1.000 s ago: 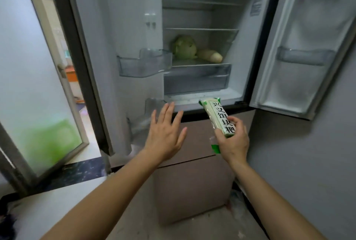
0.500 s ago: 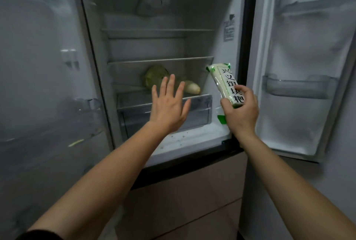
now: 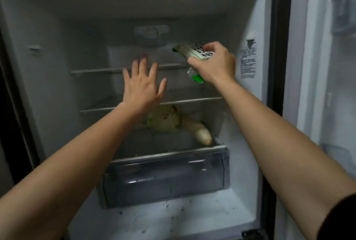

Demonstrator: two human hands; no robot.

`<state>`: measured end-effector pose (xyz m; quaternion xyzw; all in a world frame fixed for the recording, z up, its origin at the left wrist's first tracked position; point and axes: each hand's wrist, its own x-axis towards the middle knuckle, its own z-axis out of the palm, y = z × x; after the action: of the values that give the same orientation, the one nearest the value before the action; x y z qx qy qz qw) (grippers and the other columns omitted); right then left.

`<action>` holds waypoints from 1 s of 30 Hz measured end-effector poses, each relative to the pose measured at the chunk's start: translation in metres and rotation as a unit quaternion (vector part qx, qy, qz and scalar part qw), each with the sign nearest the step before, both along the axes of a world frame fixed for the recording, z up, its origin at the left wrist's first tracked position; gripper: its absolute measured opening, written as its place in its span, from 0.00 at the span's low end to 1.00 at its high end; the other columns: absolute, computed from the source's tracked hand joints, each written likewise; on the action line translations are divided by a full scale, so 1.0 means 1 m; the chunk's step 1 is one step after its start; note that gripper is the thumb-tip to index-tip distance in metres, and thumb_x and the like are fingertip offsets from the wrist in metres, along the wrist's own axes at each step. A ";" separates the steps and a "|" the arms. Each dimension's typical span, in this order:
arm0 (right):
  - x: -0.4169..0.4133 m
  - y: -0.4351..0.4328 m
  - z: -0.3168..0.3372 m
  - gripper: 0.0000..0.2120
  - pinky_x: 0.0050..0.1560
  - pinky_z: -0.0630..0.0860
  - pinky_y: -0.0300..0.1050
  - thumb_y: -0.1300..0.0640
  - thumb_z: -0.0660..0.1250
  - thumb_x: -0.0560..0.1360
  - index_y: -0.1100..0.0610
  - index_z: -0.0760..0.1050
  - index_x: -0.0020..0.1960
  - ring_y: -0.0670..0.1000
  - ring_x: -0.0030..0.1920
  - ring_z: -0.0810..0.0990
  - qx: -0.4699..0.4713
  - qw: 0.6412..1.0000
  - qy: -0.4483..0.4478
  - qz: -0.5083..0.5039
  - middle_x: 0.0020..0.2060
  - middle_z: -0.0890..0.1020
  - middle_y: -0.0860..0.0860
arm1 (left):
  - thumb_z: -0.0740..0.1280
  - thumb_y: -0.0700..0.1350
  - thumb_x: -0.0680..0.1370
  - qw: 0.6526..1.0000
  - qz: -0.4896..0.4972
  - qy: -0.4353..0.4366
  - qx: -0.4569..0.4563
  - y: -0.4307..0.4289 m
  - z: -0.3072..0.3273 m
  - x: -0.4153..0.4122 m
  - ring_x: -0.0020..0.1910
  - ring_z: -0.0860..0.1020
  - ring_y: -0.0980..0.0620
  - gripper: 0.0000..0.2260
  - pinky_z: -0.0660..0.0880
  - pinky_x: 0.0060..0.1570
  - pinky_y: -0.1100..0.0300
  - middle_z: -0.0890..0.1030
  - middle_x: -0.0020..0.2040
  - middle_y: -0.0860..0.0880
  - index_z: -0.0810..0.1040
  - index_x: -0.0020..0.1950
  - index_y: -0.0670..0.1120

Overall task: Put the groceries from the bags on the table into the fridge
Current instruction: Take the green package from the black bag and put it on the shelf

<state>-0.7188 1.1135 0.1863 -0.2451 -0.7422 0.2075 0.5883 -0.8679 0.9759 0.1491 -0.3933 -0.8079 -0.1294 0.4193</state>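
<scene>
My right hand [image 3: 213, 62] grips a white and green food packet [image 3: 194, 52] with black lettering, tilted and held above the top glass shelf [image 3: 92, 70] inside the open fridge. My left hand [image 3: 142, 84] is raised with fingers spread, in front of the two shelves, holding nothing. Below the lower shelf [image 3: 202, 100], a green cabbage [image 3: 163, 119] and a white radish [image 3: 200, 133] lie on the cover of the clear crisper drawer [image 3: 165, 178].
The fridge's right door [image 3: 331, 78] stands open with its bins at the right edge. A label sticker [image 3: 248, 60] is on the right inner wall. A control dial [image 3: 152, 32] sits on the back wall. Crumbs dot the white fridge floor [image 3: 173, 214].
I have come closer to the fridge. My right hand rose with the packet from drawer height up to the top shelf, tipping it over. My left hand rose too, still spread.
</scene>
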 end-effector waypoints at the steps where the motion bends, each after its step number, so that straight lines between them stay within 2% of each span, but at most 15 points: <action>1: -0.008 0.007 0.011 0.27 0.54 0.73 0.41 0.39 0.74 0.64 0.50 0.79 0.59 0.53 0.59 0.80 -0.003 1.000 -0.023 0.000 0.57 0.84 0.50 | 0.49 0.62 0.82 1.000 0.010 0.005 -0.001 0.006 0.007 -0.010 0.80 0.48 0.41 0.29 0.47 0.75 0.37 0.50 0.81 0.42 0.54 0.80 0.49; 5: -0.038 0.026 0.046 0.24 0.45 0.73 0.40 0.36 0.76 0.62 0.52 0.82 0.49 0.53 0.53 0.82 -0.023 0.995 -0.096 0.002 0.49 0.84 0.52 | 0.49 0.61 0.82 1.000 0.013 0.009 0.006 0.025 0.024 -0.043 0.79 0.52 0.40 0.28 0.48 0.74 0.35 0.57 0.79 0.42 0.57 0.79 0.50; 8: -0.064 0.035 0.066 0.20 0.45 0.75 0.41 0.37 0.74 0.66 0.53 0.81 0.46 0.51 0.48 0.81 -0.010 0.987 -0.159 -0.001 0.44 0.83 0.51 | 0.47 0.62 0.82 1.000 -0.006 0.003 0.010 0.035 0.034 -0.059 0.76 0.60 0.40 0.27 0.49 0.73 0.34 0.66 0.75 0.42 0.64 0.76 0.51; 12: -0.105 0.053 0.083 0.25 0.42 0.71 0.41 0.39 0.72 0.67 0.56 0.81 0.56 0.52 0.47 0.78 0.001 0.979 -0.201 0.005 0.49 0.80 0.52 | 0.46 0.60 0.80 0.994 -0.041 0.076 0.062 0.044 0.029 -0.073 0.60 0.77 0.40 0.27 0.61 0.68 0.38 0.81 0.61 0.44 0.77 0.64 0.48; 16: -0.137 0.073 0.081 0.24 0.36 0.70 0.40 0.41 0.73 0.67 0.57 0.78 0.54 0.55 0.48 0.80 -0.010 0.962 -0.272 -0.003 0.51 0.81 0.55 | 0.50 0.55 0.80 0.986 -0.040 0.125 0.103 0.050 0.022 -0.082 0.48 0.80 0.40 0.23 0.69 0.57 0.45 0.84 0.48 0.43 0.82 0.51 0.46; 20: -0.143 0.079 0.079 0.30 0.47 0.73 0.44 0.41 0.72 0.68 0.57 0.77 0.65 0.55 0.54 0.79 -0.032 0.939 -0.342 -0.021 0.61 0.79 0.55 | 0.55 0.53 0.80 0.980 -0.035 0.155 0.122 0.053 0.018 -0.083 0.39 0.79 0.40 0.19 0.69 0.48 0.49 0.82 0.40 0.42 0.82 0.46 0.45; 22: -0.139 0.079 0.079 0.30 0.54 0.73 0.45 0.41 0.69 0.72 0.56 0.74 0.69 0.57 0.58 0.77 -0.025 0.933 -0.359 -0.029 0.66 0.77 0.56 | 0.53 0.54 0.79 0.982 -0.034 0.153 0.109 0.051 0.019 -0.079 0.40 0.79 0.39 0.20 0.69 0.47 0.49 0.82 0.42 0.41 0.82 0.48 0.44; 25: -0.125 0.073 0.076 0.32 0.60 0.70 0.46 0.40 0.63 0.78 0.58 0.67 0.75 0.59 0.68 0.73 -0.017 0.934 -0.355 -0.031 0.73 0.71 0.58 | 0.48 0.56 0.78 0.991 -0.031 0.118 0.063 0.043 0.024 -0.071 0.47 0.78 0.38 0.25 0.67 0.51 0.47 0.82 0.50 0.41 0.79 0.58 0.45; 28: -0.109 0.060 0.068 0.30 0.59 0.70 0.45 0.42 0.59 0.81 0.60 0.68 0.75 0.61 0.68 0.73 -0.010 0.949 -0.313 -0.027 0.72 0.71 0.60 | 0.45 0.58 0.78 0.996 -0.034 0.079 0.028 0.033 0.028 -0.068 0.57 0.76 0.38 0.27 0.66 0.57 0.45 0.79 0.60 0.41 0.73 0.68 0.48; 30: -0.096 0.051 0.052 0.26 0.62 0.72 0.49 0.43 0.56 0.81 0.58 0.71 0.72 0.63 0.68 0.73 0.022 0.968 -0.248 -0.044 0.70 0.74 0.62 | 0.46 0.59 0.79 0.998 -0.022 0.051 0.018 0.022 0.025 -0.064 0.62 0.74 0.39 0.26 0.64 0.63 0.43 0.77 0.65 0.42 0.70 0.71 0.50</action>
<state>-0.8144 1.1649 0.2379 -0.3086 -0.8576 0.0977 0.3997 -0.9315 0.9976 0.1739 -0.4091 -0.7745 -0.1330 0.4638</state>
